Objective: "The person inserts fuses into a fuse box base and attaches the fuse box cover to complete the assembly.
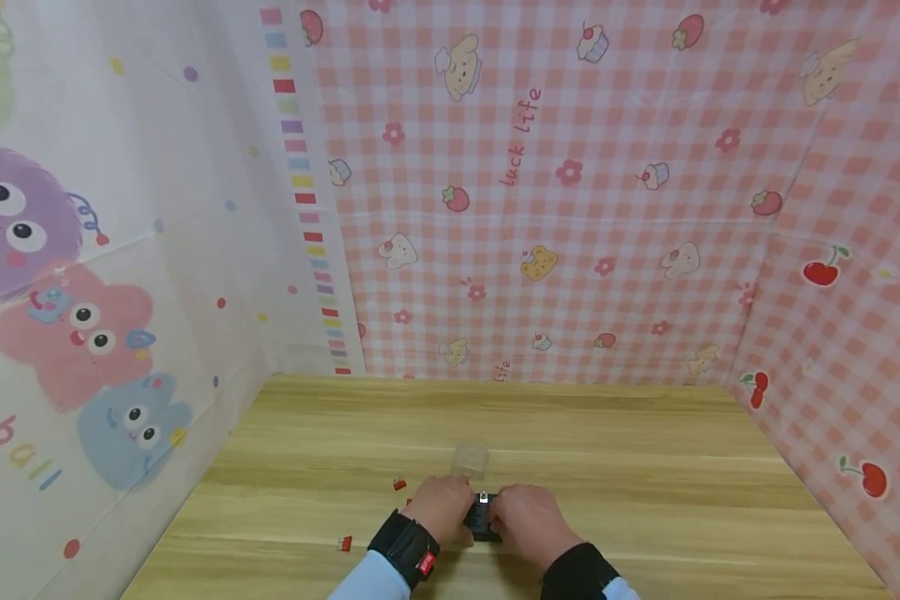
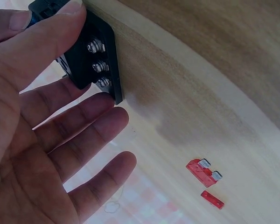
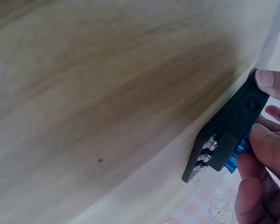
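Observation:
Both hands hold a small black fuse block (image 1: 483, 525) near the table's front middle. My left hand (image 1: 444, 504) is at its left side; in the left wrist view, its thumb lies over the block (image 2: 109, 51) with the fingers on the other side. Metal screw terminals (image 2: 101, 66) line one edge. My right hand (image 1: 528, 521) grips the right side with curled fingers. In the right wrist view, fingertips press on the block (image 3: 233, 116), close to a row of blue pieces (image 3: 240, 151). Whether the right fingers pinch one blue piece is hidden.
Red blade fuses lie left of the left hand, one farther back (image 1: 399, 483) and one nearer (image 1: 345, 543). A clear plastic cover (image 1: 470, 461) sits just behind the hands. Printed cloth walls (image 1: 570, 208) border the wooden table (image 1: 645, 450).

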Motion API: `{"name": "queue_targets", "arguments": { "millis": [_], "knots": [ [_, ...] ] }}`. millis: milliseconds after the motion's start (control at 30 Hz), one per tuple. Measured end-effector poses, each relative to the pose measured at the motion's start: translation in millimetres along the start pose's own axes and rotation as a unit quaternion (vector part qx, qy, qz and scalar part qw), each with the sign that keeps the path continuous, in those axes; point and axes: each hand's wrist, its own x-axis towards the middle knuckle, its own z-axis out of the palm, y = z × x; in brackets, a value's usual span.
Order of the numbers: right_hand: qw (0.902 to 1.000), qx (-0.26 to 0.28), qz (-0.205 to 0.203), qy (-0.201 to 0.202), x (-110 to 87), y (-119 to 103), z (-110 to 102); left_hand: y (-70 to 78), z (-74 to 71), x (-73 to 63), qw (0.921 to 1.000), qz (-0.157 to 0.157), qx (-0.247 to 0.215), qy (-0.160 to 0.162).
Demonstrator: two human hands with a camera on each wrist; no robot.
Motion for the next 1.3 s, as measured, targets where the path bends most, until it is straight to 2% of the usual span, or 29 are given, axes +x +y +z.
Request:
{"name": "queue_targets", "arguments": {
  "millis": [200,433,800,1100,1300],
  "knots": [
    [0.9999,0.006,-0.013,0.005,3.0,0.2,-0.7,0.0,-0.2,-1.4,0.9999,0.008,0.003,0.010],
    [0.9995,-0.011,-0.027,0.008,9.5,-2.1,-2.0,-0.1,-1.2,-1.8,0.9996,0.008,0.003,0.025],
    [0.9980,0.040,0.008,-0.048,11.9,0.1,-0.4,0.4,-1.2,-3.8,0.9992,0.011,0.015,0.035],
    [0.9958,0.068,0.024,-0.056,8.9,1.6,1.4,1.2,2.5,-2.2,0.9994,0.009,0.017,0.028],
    [0.9974,0.051,0.004,-0.050,10.0,0.3,-1.7,0.5,1.4,-1.9,0.9993,0.012,0.023,0.026]
  ]
}}
